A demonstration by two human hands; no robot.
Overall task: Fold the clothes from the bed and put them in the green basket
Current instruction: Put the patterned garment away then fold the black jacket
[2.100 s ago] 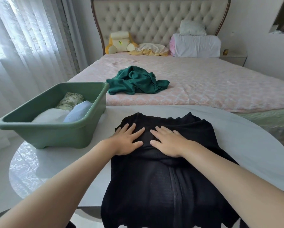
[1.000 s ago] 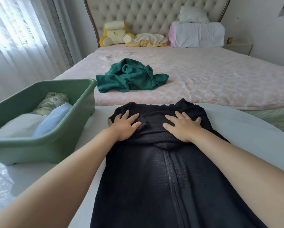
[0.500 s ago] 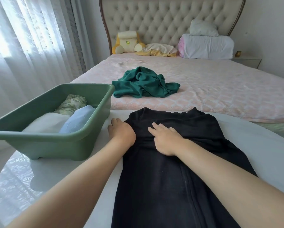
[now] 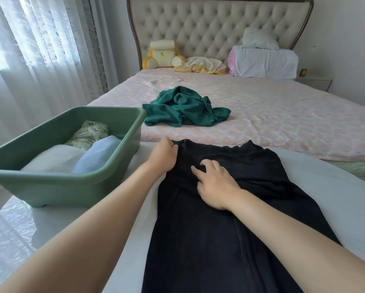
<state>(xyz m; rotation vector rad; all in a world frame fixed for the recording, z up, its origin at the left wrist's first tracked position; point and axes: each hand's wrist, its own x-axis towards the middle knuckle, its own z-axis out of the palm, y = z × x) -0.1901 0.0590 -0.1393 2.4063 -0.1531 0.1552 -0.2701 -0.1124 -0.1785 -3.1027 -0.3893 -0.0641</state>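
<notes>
The step in hand looks like the first fold of the black knitted garment (image 4: 230,225), which lies flat and lengthwise on the round white table (image 4: 335,187), its far end close to the table's far edge and its near end running out of view. The left hand (image 4: 163,154) has its fingers curled round the garment's far left corner, near the right wall of the green basket (image 4: 50,182); the right hand (image 4: 215,182) rests on the cloth a little nearer and to the right, fingers spread and relaxed, gripping nothing. To do it well, I judge the right hand should press as the anchor along the intended crease while the left carries its corner over towards the middle, low and taut so the knit does not bunch. The basket stands at the table's left edge with folded pieces inside; a crumpled green garment (image 4: 183,111) waits on the bed (image 4: 293,123) beyond.
</notes>
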